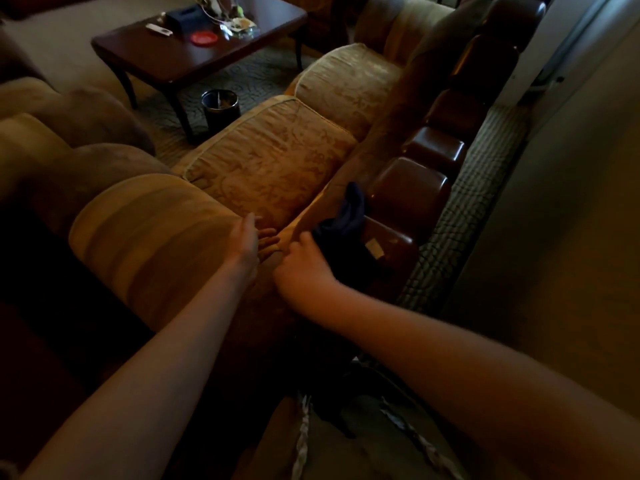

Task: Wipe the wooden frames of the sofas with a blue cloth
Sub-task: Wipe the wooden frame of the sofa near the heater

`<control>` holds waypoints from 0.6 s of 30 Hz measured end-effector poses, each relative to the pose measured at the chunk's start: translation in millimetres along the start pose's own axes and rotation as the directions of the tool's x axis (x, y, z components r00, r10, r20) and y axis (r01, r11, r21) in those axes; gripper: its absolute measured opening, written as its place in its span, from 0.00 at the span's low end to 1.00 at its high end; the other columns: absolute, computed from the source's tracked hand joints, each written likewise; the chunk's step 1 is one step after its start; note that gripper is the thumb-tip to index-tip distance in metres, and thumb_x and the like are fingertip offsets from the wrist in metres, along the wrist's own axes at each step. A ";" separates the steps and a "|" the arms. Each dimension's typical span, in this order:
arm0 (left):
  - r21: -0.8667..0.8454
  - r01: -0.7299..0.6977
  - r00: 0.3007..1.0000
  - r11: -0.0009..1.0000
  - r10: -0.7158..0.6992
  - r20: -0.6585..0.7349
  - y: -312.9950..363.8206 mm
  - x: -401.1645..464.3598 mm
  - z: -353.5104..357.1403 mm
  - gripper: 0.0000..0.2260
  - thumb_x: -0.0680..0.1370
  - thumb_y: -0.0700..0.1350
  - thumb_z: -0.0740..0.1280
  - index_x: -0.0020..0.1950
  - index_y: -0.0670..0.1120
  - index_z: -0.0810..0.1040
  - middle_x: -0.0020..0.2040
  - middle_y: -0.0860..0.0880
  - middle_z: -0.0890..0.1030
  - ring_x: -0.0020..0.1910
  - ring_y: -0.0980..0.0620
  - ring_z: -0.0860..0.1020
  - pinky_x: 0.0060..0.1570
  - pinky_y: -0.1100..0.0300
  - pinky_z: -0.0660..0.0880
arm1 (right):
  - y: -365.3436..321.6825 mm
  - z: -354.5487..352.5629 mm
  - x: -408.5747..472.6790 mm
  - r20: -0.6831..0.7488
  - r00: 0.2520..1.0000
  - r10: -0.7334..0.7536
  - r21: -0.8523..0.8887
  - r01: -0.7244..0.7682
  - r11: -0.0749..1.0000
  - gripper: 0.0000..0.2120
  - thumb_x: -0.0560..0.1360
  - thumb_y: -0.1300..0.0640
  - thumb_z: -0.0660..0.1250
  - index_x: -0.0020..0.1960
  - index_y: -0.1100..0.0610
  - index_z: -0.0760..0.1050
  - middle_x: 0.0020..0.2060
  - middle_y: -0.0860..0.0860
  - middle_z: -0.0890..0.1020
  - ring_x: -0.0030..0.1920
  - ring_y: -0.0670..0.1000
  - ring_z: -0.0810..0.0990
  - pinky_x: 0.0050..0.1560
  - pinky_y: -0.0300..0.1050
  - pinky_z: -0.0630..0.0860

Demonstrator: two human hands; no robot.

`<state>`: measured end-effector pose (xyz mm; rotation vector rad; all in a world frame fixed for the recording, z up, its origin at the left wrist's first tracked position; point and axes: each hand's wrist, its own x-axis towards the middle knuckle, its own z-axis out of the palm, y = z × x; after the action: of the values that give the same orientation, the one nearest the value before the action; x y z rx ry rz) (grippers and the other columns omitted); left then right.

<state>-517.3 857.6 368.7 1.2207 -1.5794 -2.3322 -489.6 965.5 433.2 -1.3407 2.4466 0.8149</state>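
I look down over the back of a gold patterned sofa (pixel 270 157). Its glossy dark wooden frame (pixel 412 192) runs along the top of the backrest in rounded blocks toward the far right. My right hand (pixel 304 265) grips a dark blue cloth (pixel 346 220) that lies bunched on the nearest frame block. My left hand (pixel 252 244) reaches beside it with straight fingers touching the sofa fabric between the striped cushion (pixel 149 237) and the backrest edge. The room is dim, and the fingertips of both hands are partly hidden.
A dark wooden coffee table (pixel 194 53) with a red dish, a tissue box and glassware stands at the far left. A black bin (pixel 221 110) sits on the patterned carpet beside it. A pale wall (pixel 554 220) runs close along the right, behind the sofa.
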 end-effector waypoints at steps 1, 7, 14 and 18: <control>-0.004 0.000 1.000 1.000 0.000 0.000 1.2 -1.1 -0.8 0.07 0.81 0.48 0.55 0.54 0.47 0.70 0.40 0.47 0.75 0.36 0.51 0.76 0.34 0.58 0.71 | 12.2 -2.6 2.4 -0.008 0.999 0.039 0.010 -0.039 0.999 0.19 0.80 0.48 0.54 0.67 0.53 0.70 0.66 0.53 0.73 0.68 0.57 0.66 0.69 0.55 0.54; -0.040 -0.035 0.999 0.999 0.034 -0.040 4.3 -6.7 -22.6 0.08 0.81 0.48 0.54 0.51 0.47 0.71 0.40 0.46 0.76 0.35 0.51 0.76 0.31 0.60 0.70 | 95.3 -16.5 13.8 0.029 0.921 0.388 0.089 -0.389 0.917 0.21 0.77 0.41 0.58 0.64 0.52 0.72 0.63 0.53 0.75 0.64 0.56 0.69 0.66 0.57 0.57; -0.021 -0.050 0.999 0.999 0.049 -0.010 2.1 -14.1 -24.4 0.08 0.81 0.48 0.55 0.48 0.48 0.72 0.41 0.46 0.76 0.38 0.51 0.77 0.38 0.56 0.74 | -24.5 6.7 6.7 0.087 0.995 0.050 -0.144 -0.037 0.989 0.22 0.80 0.47 0.55 0.71 0.54 0.66 0.70 0.54 0.69 0.72 0.59 0.59 0.72 0.57 0.48; 0.012 -0.101 0.995 0.995 0.101 0.000 14.6 -19.9 -29.2 0.08 0.81 0.48 0.54 0.49 0.48 0.72 0.40 0.48 0.77 0.37 0.52 0.76 0.34 0.61 0.70 | 8.4 5.8 12.1 0.012 0.992 0.122 -0.076 -0.121 0.990 0.20 0.80 0.45 0.55 0.66 0.53 0.71 0.66 0.54 0.73 0.69 0.59 0.66 0.70 0.58 0.52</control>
<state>-490.3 838.1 387.3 1.1165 -1.6170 -2.2634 -503.6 964.0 426.0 -1.2138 2.5285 0.9519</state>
